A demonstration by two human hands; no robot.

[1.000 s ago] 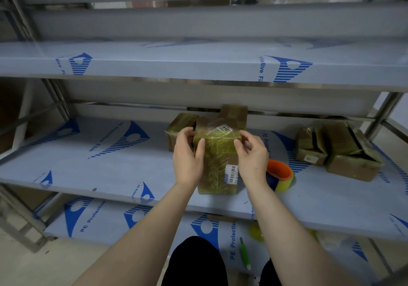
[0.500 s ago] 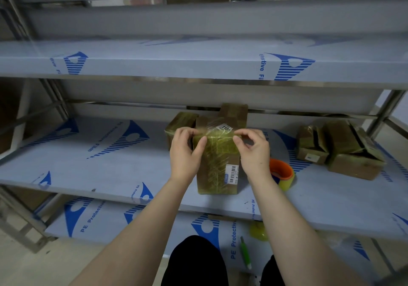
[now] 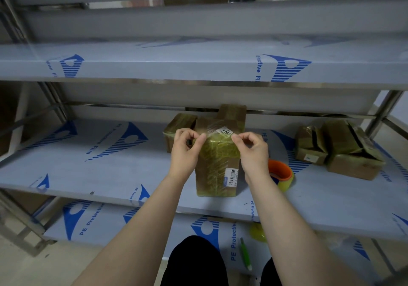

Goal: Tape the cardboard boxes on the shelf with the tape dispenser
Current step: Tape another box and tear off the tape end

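Head view: on the shelf (image 3: 106, 170), beside the tape dispenser (image 3: 283, 175), stands the upright cardboard box (image 3: 217, 173), its top edge pinched by the left hand (image 3: 185, 151) and right hand (image 3: 254, 153); it looks light and stiff but tape-slick, so its corners seem the surest hold.

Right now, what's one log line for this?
left hand: pinches tall box top | right hand: pinches same top | tape dispenser: idle on shelf

label (image 3: 224, 131) "110" on taped box (image 3: 217, 168), "PE Protective" on lower shelf (image 3: 114, 226), "Film" on middle shelf (image 3: 106, 175)
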